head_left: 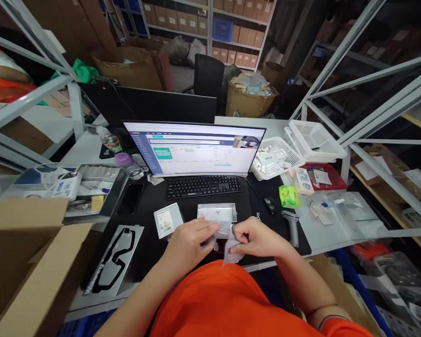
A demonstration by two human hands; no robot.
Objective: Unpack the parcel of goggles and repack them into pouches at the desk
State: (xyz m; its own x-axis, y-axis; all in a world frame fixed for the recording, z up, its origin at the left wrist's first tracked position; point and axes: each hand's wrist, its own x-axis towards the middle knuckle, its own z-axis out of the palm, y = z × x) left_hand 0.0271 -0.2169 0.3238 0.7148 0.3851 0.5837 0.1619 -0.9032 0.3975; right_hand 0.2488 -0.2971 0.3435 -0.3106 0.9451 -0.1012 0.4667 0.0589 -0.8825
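Close to my body, my left hand [192,238] and my right hand [254,238] are both closed on a piece of translucent white wrapping [231,248]. It is bunched between them, and one end hangs below my right fingers. Whether anything lies inside the wrapping I cannot tell. Just beyond my fingers, an open white box [216,212] rests on the black desk mat, partly covered by my hands. Left of it is a white labelled carton [168,220].
A keyboard [205,186] stands below the lit monitor [203,149]. To the right are a mouse [269,205], a barcode scanner [292,227] and a white basket of packets [277,158]. On the left lie a phone [131,198], a flat grey box [114,261] and an open cardboard box [31,276].
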